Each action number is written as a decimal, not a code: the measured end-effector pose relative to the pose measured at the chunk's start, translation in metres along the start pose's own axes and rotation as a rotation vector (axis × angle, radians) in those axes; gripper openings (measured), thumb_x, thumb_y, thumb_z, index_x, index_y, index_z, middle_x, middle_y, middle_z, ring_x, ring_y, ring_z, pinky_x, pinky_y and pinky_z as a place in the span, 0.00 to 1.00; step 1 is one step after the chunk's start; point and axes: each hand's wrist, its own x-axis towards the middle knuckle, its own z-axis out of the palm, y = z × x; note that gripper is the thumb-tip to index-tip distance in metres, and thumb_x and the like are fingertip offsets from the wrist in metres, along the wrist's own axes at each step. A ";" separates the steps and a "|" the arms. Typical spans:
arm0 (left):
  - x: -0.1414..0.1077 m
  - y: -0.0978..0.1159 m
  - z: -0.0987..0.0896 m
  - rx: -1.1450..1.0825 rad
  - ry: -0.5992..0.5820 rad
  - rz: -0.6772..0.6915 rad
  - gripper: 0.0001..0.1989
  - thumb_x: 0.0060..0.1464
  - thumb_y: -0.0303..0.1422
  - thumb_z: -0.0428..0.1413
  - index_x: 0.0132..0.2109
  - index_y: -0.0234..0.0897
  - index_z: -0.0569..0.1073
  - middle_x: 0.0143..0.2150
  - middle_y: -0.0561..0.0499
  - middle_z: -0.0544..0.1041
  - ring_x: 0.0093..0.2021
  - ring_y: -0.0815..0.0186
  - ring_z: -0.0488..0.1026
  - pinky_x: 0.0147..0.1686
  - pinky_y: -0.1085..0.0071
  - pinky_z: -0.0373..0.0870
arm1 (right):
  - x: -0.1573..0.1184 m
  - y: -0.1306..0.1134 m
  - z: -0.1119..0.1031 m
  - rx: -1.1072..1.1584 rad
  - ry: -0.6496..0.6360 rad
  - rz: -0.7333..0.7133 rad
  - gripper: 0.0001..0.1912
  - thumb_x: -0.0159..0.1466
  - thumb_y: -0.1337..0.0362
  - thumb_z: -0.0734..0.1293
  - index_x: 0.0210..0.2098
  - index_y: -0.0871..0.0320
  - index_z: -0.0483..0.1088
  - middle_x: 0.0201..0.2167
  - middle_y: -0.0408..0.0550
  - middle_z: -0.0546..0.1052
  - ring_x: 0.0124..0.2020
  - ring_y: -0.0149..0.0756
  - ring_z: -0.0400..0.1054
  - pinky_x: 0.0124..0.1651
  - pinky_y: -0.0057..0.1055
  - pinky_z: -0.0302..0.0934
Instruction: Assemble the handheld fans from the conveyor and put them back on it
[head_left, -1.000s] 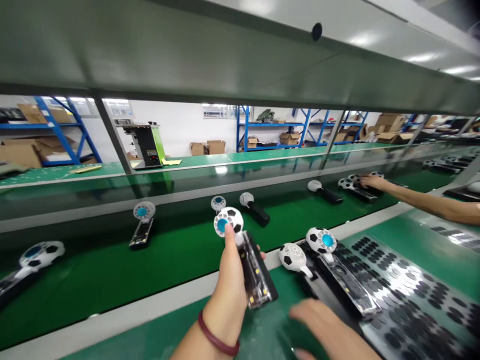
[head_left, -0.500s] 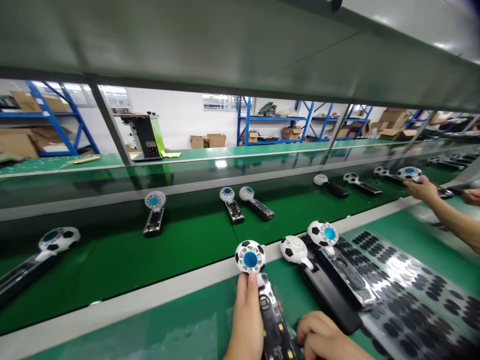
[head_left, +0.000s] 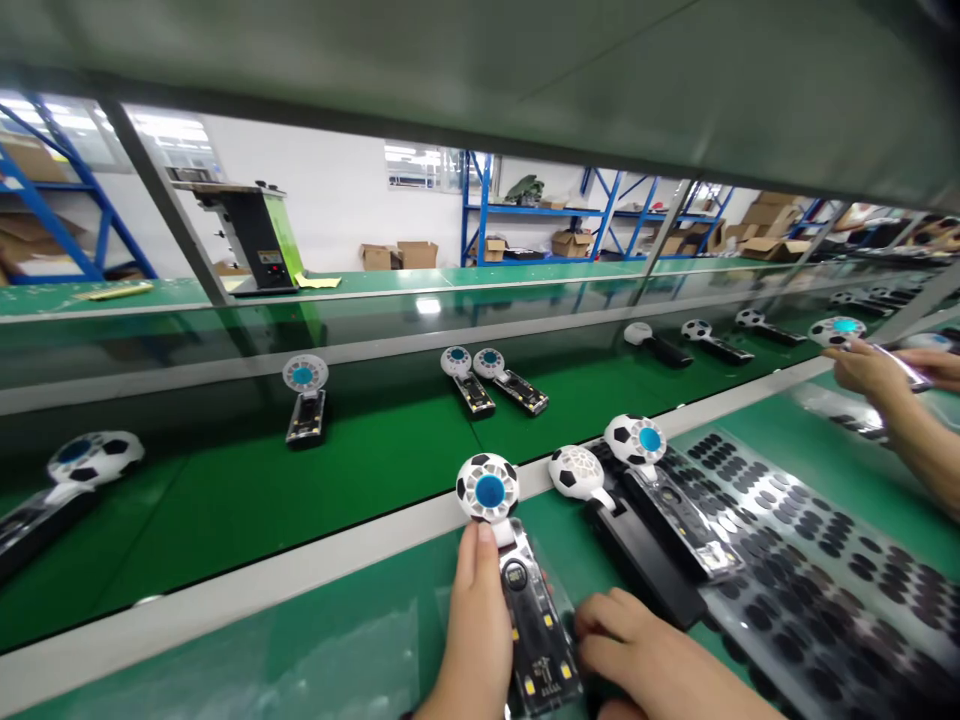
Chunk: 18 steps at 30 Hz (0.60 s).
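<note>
My left hand (head_left: 476,630) is closed around a handheld fan (head_left: 536,620) with a soccer-ball head, its thumb just below the head. The fan's blue round centre faces me, and a circuit board shows through its clear body. Beside the body's lower right edge, my right hand (head_left: 649,645) has its fingers curled in. What those fingertips hold, if anything, is hidden. Just right of the held fan lie two more: a black-backed fan (head_left: 645,560) with its white grille up, and a clear-bodied fan (head_left: 686,520) with a blue centre.
Several similar fans lie on the green conveyor belt (head_left: 375,470) beyond a pale rail (head_left: 315,560). Clear sheets of black round stickers (head_left: 795,560) cover the bench at right. A co-worker's hands (head_left: 874,375) hold another fan there. A grey panel (head_left: 525,90) hangs overhead.
The view has shifted, moving the scene slightly left and up. My left hand keeps its hold, with my right hand still close beside the fan. The co-worker's hands and fan have moved right.
</note>
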 end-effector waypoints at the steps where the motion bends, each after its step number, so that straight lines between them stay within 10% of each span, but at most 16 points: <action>1: -0.001 0.001 0.002 -0.018 -0.003 -0.017 0.19 0.49 0.51 0.46 0.39 0.41 0.63 0.21 0.54 0.73 0.28 0.62 0.74 0.27 0.69 0.66 | -0.002 0.001 0.004 -0.005 0.012 -0.012 0.14 0.47 0.78 0.65 0.29 0.54 0.71 0.38 0.45 0.71 0.40 0.39 0.64 0.42 0.31 0.59; 10: 0.004 -0.008 -0.005 0.075 -0.048 0.024 0.27 0.46 0.54 0.45 0.48 0.41 0.63 0.29 0.49 0.77 0.31 0.58 0.74 0.27 0.68 0.67 | -0.012 0.000 -0.030 0.313 0.004 -0.066 0.08 0.53 0.73 0.63 0.23 0.53 0.64 0.30 0.42 0.71 0.35 0.33 0.66 0.40 0.26 0.60; 18: 0.001 0.000 -0.003 0.264 0.019 0.144 0.23 0.52 0.46 0.46 0.51 0.41 0.64 0.54 0.50 0.69 0.54 0.60 0.61 0.49 0.71 0.58 | 0.031 -0.021 -0.031 0.357 0.207 0.033 0.07 0.58 0.70 0.58 0.25 0.54 0.62 0.47 0.42 0.62 0.47 0.35 0.62 0.49 0.32 0.56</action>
